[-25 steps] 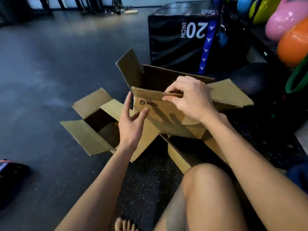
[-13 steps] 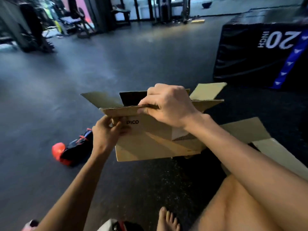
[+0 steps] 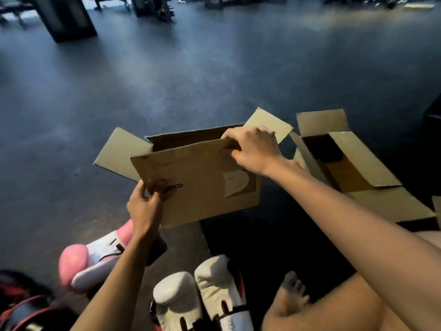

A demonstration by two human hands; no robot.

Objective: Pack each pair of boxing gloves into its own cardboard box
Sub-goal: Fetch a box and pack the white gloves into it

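I hold an open cardboard box with a PICO mark above the dark floor, its flaps spread. My right hand grips the top edge of its near wall. My left hand pinches the box's lower left corner. Below it on the floor lie a white pair of boxing gloves, side by side, and a pink and white pair to the left, partly behind my left forearm. A black and red glove shows at the bottom left corner.
A second open cardboard box lies on the floor to the right, its flaps spread flat. My bare foot and knee fill the lower right. Gym equipment and a dark pillar stand far back.
The view has swung left and down, bringing the white and pink gloves into sight. The held box has moved left over the gloves. Both hands keep their grip on it.
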